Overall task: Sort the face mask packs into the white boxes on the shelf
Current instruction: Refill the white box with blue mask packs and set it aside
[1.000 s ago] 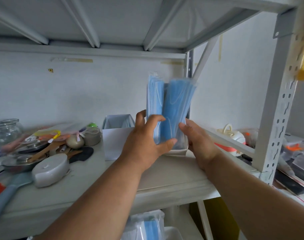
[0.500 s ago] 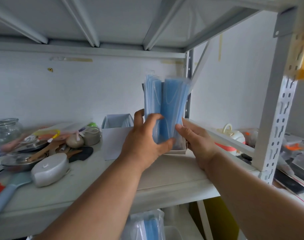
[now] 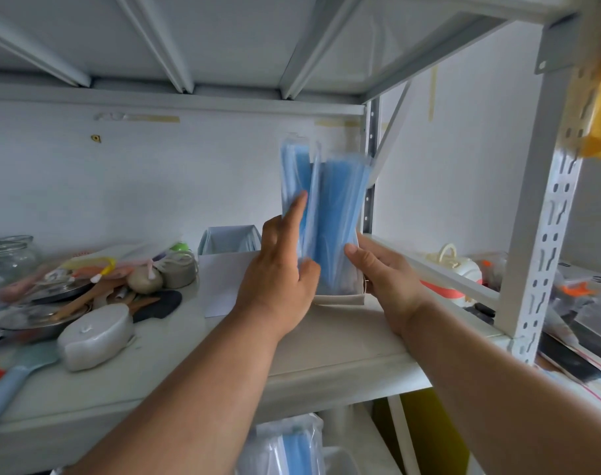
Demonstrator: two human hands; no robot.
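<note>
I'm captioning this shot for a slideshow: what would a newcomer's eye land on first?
The blue face mask packs standing upright in a white box at the shelf's middle, with the left hand and right hand on either side of them. Next, the jumble of kitchen utensils at the shelf's left end.

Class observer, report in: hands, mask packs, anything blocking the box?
Left hand on the mask packs, forefinger straight. Right hand steadies box. Packs stand upright in it. Nothing blocking.
</note>
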